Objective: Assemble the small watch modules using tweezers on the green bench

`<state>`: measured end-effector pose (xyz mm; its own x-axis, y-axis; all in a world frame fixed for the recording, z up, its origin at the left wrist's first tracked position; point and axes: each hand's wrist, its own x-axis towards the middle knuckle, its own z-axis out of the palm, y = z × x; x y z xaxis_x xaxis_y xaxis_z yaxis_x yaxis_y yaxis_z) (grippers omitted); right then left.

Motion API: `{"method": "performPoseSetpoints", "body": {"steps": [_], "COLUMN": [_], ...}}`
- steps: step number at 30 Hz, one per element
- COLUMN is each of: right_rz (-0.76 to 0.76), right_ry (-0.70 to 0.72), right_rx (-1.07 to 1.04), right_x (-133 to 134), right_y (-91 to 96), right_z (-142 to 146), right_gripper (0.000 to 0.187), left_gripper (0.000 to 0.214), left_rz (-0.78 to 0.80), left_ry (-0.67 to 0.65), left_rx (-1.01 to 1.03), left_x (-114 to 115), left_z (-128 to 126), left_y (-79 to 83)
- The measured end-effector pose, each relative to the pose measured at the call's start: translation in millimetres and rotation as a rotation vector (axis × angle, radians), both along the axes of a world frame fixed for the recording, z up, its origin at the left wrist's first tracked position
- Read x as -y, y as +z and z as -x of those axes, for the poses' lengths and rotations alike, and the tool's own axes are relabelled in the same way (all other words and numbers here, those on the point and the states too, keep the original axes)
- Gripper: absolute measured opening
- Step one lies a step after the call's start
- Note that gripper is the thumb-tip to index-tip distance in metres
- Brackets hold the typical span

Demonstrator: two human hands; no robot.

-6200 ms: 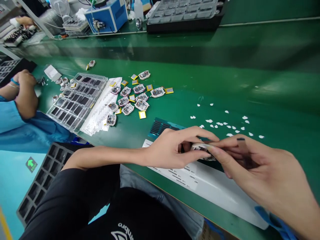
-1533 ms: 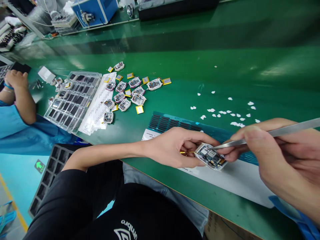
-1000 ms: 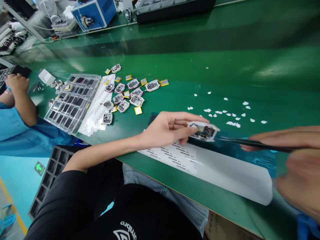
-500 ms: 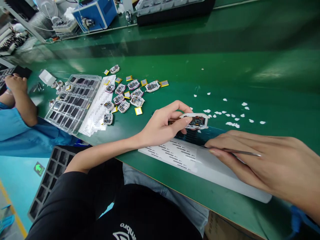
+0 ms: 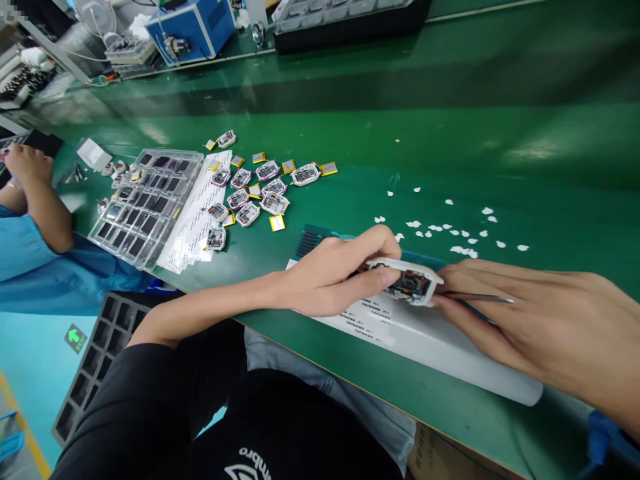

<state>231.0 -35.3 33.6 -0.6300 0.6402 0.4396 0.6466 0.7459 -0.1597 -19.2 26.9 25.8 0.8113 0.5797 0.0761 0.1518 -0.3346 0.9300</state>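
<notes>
In my left hand [image 5: 335,270] is a white device housing [image 5: 410,283] with its circuit board showing, gripped between thumb and fingers. My right hand [image 5: 530,320] is closed around a thin metal tool that looks like tweezers [image 5: 480,297]; its tip is hidden by the hand and the housing. The right fingertips meet the right end of the housing. Beneath both hands lies a printed label sheet [image 5: 370,327] with a blank glossy part on the right. Small white paper bits [image 5: 435,228] are scattered on the table just beyond.
Several open device housings [image 5: 249,213] with yellow-edged batteries [image 5: 277,222] lie to the left. Past them are more label sheets [image 5: 190,227] and a clear compartment tray [image 5: 145,207]. A co-worker's arm [image 5: 37,187] rests at far left. A blue box [image 5: 193,30] stands at the back.
My left hand has moved right and toward me with the housing, bringing it from above the sheet to my right fingertips. My right hand has stayed nearly in place.
</notes>
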Motion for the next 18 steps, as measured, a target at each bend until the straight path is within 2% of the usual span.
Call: {"method": "performPoseSetpoints", "body": {"steps": [4, 6, 13, 18], "right_rz": [-0.074, -0.082, 0.023, 0.08], "right_ry": [0.013, 0.004, -0.075, -0.057], "right_rx": [0.045, 0.059, 0.07, 0.086], "right_x": [-2.4, -2.9, -2.2, -4.0], "right_y": [0.3, -0.9, -8.4, -12.3], "right_z": [-0.4, -2.2, -15.8, -22.4], "right_gripper": [0.042, 0.042, 0.058, 0.053], "left_gripper": [0.026, 0.031, 0.044, 0.049], "left_rz": [-0.259, -0.335, -0.403, -0.547], "left_ry": [-0.097, -0.15, -0.216, -0.365], "left_rx": [-0.128, -0.181, -0.274, -0.256], "left_x": [-3.0, -4.1, -7.1, -7.1], "left_z": [-2.1, -3.9, -4.0, -5.3], "left_y": [-5.5, -7.9, -11.2, -18.6]}}
